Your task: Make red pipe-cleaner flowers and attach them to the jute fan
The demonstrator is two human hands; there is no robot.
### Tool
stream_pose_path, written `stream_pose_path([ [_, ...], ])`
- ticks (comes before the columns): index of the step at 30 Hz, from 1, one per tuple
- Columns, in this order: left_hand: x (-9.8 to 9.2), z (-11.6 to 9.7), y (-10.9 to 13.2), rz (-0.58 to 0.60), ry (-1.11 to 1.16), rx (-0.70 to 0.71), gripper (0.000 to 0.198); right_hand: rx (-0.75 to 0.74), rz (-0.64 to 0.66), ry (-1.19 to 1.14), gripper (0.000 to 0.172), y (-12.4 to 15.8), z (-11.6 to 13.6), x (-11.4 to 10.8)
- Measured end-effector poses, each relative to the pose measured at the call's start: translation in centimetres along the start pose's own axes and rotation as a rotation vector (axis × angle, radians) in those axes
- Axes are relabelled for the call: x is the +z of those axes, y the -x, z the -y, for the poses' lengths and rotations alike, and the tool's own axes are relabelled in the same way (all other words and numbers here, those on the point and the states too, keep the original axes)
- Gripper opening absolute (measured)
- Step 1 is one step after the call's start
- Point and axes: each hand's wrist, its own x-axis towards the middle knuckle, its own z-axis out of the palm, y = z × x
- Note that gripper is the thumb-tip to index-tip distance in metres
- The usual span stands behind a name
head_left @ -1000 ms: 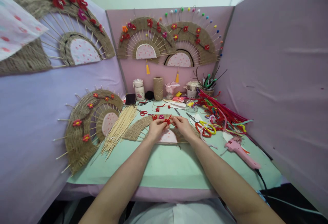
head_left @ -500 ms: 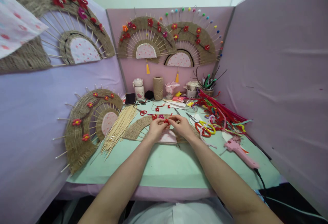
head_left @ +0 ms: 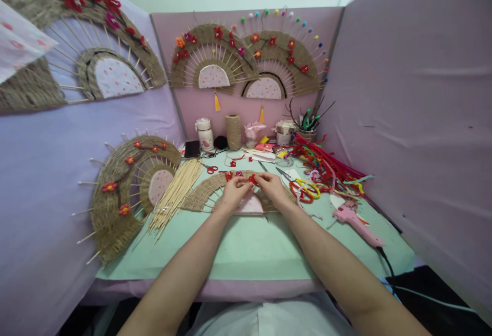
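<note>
The person's left hand [head_left: 232,196] and right hand [head_left: 272,188] meet above the table [head_left: 246,254], fingertips pinched narrow on a small, bright red, fuzzy piece [head_left: 252,179] between them. Two hands on so little a thing presumably keep it steady; from here I can't make out its exact shape. Below lies a half-round tan twine fan with a spotted whitish centre [head_left: 251,205], straight edge toward the person, perhaps to keep it right way up to the eye. A pink glue gun [head_left: 357,225] rests at the right, handle toward the near corner, likely for easy reach. Yellow-handled scissors [head_left: 309,189] lie nearer the right hand, probably for the same reason.
</note>
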Motion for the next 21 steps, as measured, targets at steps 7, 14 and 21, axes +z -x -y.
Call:
stream_pose_path([
  [7, -0.6, 0.2, -0.7, -0.042, 0.105, 0.114, 0.022, -0.113, -0.008, 0.08, 0.026, 0.5, 1.0, 0.0],
  [14, -0.8, -1.3, 0.8, -0.131, -0.182, 0.543, 0.011, -0.453, -0.041, 0.132, 0.015, 1.6, 2.7, -0.5],
  [21, -0.8, -1.2, 1.1, -0.129, -0.252, 0.696, 0.009, -0.641, -0.046, 0.251, 0.009, 1.7, 2.5, -0.6],
])
